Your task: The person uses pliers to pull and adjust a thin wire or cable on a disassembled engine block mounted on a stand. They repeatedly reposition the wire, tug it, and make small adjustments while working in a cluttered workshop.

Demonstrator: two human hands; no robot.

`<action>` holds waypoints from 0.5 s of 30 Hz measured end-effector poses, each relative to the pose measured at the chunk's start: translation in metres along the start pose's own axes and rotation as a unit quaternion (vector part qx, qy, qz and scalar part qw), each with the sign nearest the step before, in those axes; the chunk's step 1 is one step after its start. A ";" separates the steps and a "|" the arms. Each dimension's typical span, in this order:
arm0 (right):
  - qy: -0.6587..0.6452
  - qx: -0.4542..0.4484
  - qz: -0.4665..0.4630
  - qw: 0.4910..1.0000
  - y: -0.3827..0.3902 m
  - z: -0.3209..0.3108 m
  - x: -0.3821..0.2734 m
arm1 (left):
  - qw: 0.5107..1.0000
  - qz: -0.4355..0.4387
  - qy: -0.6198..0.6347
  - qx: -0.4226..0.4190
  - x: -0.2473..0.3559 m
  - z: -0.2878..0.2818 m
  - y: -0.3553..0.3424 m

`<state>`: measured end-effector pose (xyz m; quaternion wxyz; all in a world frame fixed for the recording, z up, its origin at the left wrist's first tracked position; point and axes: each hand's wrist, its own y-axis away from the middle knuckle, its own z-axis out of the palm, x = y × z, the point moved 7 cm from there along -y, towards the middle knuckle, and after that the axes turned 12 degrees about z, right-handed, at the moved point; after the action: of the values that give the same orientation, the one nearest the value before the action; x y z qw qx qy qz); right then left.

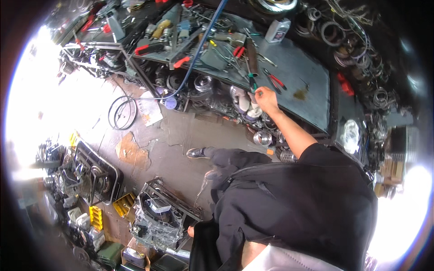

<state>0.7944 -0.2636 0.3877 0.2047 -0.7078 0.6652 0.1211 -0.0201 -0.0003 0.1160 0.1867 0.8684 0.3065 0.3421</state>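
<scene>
My right hand (266, 98) reaches over the near edge of the grey workbench (312, 77). Its fingers are pinched at the end of a green-and-black screwdriver handle (252, 83), whose thin shaft points away among other tools. Just right of it lie red-handled pliers (276, 81). A rusty brown bar or tube (252, 56) and a hammer (230, 38) rest behind. Light work gloves (244, 101) hang or lie below the bench edge by my wrist. Low on the left, only a bit of my left hand (191, 231) shows beside a metal gearbox housing (158, 212); its fingers are hidden.
A blue hose (194, 58) crosses the bench and coils on the floor (181, 131). A white bottle (277, 30) stands at the bench's back. Rings (332, 34) hang at the far right. Metal parts crowd beneath the bench. Yellow trays (96, 217) and a framed machine (97, 174) stand left.
</scene>
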 end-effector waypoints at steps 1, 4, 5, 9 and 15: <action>0.020 0.034 0.001 0.999 -0.001 -0.012 0.018 | 1.000 -0.005 0.010 -0.005 -0.003 -0.002 -0.005; 0.021 0.057 0.105 0.993 -0.014 -0.032 0.079 | 0.998 -0.028 0.050 -0.018 -0.015 -0.008 -0.016; 0.027 0.061 0.136 0.988 -0.020 -0.036 0.096 | 0.997 -0.036 0.060 -0.024 -0.016 -0.010 -0.020; 0.142 0.030 0.100 0.984 -0.068 -0.030 0.125 | 0.985 -0.080 0.143 -0.059 -0.020 -0.003 -0.016; 0.327 -0.233 0.018 0.915 -0.141 0.053 0.157 | 0.942 -0.096 0.320 0.035 -0.060 -0.004 0.002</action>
<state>0.9533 -0.3757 0.2889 -0.1978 -0.7235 0.6603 0.0381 -0.0561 -0.0409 0.0911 0.0807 0.6858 0.4435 0.5714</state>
